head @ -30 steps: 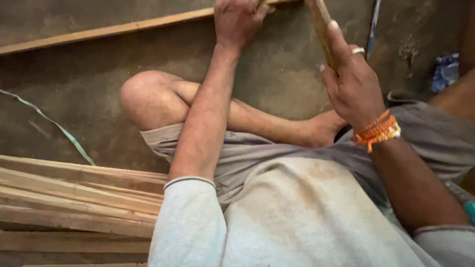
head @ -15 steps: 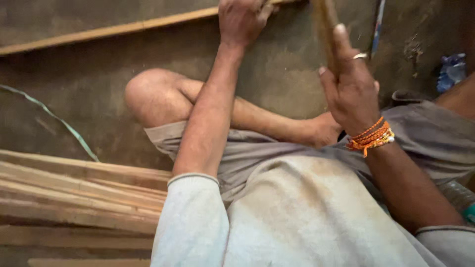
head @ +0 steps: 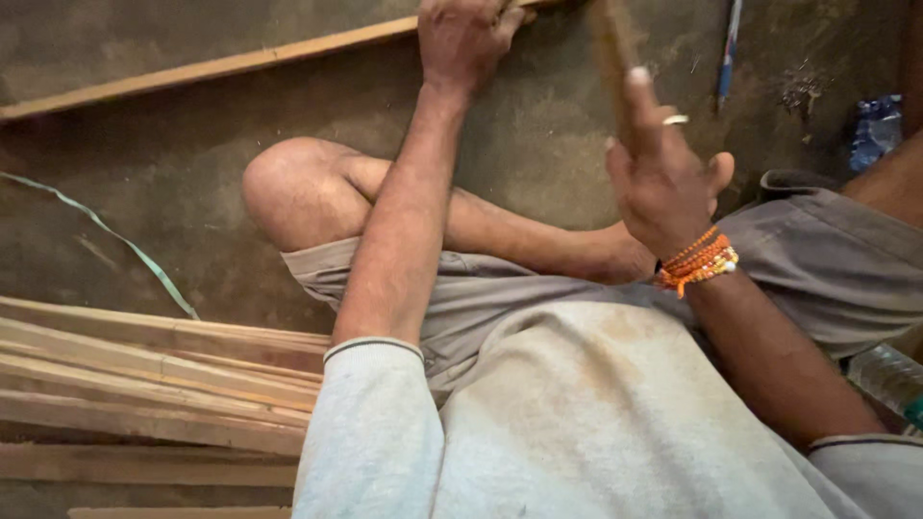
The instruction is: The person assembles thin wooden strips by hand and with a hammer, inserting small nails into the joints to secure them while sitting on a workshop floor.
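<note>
Your right hand (head: 663,183) is closed in a firm grip round an upright wooden handle (head: 612,58), while your left hand (head: 464,38) presses down on the long wooden strip (head: 221,67) lying on the floor (head: 144,163). That strip looks light, thin and somewhat springy, so pin it close to the working spot.

Both arms out in front, hands raised.
Left hand (head: 461,38) reaches far forward, arm straight, fingers curled down in a grip — right hand (head: 668,183) nearer, wrist cocked upright, fingers wrapped shut, thumb extended up; seated, knee bent.
</note>
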